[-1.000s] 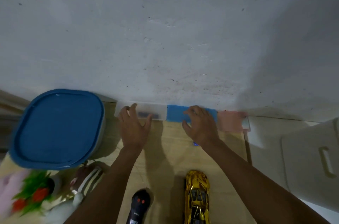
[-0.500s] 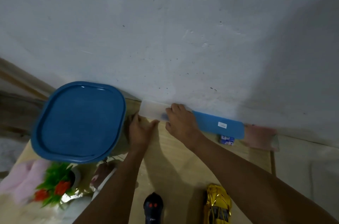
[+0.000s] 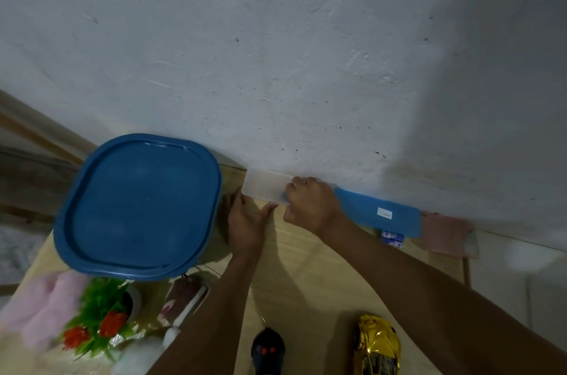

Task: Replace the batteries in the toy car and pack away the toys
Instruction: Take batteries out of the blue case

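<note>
Rough matt plaster wall, smooth wood-look table, glossy gold foil-like toy car, smooth blue plastic lid.

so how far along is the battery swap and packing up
Nothing looks finished. Both hands, left hand and right hand, are on the translucent box by the wall. The small batteries lie loose, the gold toy car and black remote sit unpacked, and the blue-lidded bin is closed.
</note>
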`<state>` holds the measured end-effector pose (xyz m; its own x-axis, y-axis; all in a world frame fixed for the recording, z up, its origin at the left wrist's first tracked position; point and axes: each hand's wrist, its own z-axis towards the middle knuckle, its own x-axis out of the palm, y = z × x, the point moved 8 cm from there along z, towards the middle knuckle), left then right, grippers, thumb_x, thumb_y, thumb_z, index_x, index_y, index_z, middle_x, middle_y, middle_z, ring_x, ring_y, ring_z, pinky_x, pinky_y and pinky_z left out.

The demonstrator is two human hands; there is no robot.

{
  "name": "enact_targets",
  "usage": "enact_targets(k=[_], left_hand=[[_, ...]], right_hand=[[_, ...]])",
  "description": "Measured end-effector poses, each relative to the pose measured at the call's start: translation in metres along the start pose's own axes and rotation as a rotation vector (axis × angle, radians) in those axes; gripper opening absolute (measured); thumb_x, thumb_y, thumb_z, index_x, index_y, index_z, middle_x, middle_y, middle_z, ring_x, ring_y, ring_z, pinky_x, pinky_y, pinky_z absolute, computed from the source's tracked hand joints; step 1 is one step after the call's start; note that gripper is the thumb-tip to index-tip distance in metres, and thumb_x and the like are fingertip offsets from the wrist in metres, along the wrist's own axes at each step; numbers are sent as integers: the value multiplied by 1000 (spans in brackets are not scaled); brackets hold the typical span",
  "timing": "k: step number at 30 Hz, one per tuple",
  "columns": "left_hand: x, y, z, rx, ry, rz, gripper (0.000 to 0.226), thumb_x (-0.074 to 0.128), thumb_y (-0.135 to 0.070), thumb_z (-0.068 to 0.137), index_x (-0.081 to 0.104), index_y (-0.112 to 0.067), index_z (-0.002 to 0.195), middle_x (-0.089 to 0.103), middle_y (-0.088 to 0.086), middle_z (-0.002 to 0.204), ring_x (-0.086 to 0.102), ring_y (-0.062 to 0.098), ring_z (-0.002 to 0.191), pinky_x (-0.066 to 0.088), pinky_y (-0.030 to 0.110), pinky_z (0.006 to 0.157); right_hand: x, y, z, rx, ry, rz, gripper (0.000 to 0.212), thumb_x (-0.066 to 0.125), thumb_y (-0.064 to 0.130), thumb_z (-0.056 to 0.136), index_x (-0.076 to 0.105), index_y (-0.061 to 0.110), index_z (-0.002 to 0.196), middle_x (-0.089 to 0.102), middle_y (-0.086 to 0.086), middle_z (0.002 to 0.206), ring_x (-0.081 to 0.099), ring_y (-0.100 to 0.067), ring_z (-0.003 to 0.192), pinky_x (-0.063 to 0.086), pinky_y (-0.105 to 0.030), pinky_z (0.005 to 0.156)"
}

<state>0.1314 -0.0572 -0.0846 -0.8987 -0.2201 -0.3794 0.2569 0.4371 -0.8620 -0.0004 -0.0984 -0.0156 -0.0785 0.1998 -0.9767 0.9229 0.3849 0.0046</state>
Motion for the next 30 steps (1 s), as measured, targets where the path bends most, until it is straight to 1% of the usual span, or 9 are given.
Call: enact_targets(k=[2,6,10,12,16,19,23,27,30], left_hand=[[1,1,1,-6,9,4,73,80,-40,73,50,-15,133,58,4,127,52,17,115,43,29,90],[0,2,0,-15,37,20,82,78,-49,70,46,-15,138,56,6,132,51,23,123,45,43,101],[0,-2,-2,-35,63,10,73,80,-36,74,47,-14,136,55,4,129,49,19,121,38,28,94],[0,-4,-2,-23,71,33,71,80,-32,75,47,-13,135,54,5,130,48,19,122,35,25,93],[-3,-4,-2,1,63,100,83,80,-40,72,39,-17,141,51,5,136,47,24,127,41,41,105],[-1,-10,-8,36,102,88,90,79,-41,73,29,-27,147,49,3,138,47,23,127,45,44,100],[-3,-21,-15,140,119,191,80,72,-44,81,31,-29,148,50,5,125,49,20,115,43,30,89],[-3,-18,-12,148,121,282,42,63,-51,84,58,-26,118,46,8,124,51,25,113,45,32,89],[-3,-16,-9,137,129,315,39,65,-50,84,61,-24,112,44,7,124,49,22,110,43,30,87]], right_hand=[[-3,-2,0,2,-7,9,35,58,30,83,64,6,108,65,-11,104,64,-27,92,51,-33,78],[-11,-7,0,-16,-62,17,30,71,33,64,68,6,77,65,-10,71,64,-28,61,43,-25,54],[-13,-25,-6,71,-87,124,37,59,43,78,71,13,96,70,-3,89,66,-23,82,51,-28,68],[-16,-32,-16,146,-189,226,33,64,41,79,75,15,95,74,-2,90,68,-22,84,57,-33,71],[-31,-43,-42,312,-544,294,21,77,33,75,76,17,87,72,1,87,65,-17,82,53,-28,69],[-39,-47,-53,448,-634,319,15,79,32,77,68,21,77,65,5,75,60,-14,73,44,-26,67],[-23,-55,-49,637,-491,585,18,71,41,84,67,24,81,68,12,74,62,-6,68,46,-22,58],[-19,-54,-47,615,-462,644,20,65,41,88,71,24,96,71,10,89,63,-4,77,48,-19,62],[-18,-55,-45,592,-429,649,21,64,40,90,72,23,99,72,10,91,63,-3,79,49,-19,64]])
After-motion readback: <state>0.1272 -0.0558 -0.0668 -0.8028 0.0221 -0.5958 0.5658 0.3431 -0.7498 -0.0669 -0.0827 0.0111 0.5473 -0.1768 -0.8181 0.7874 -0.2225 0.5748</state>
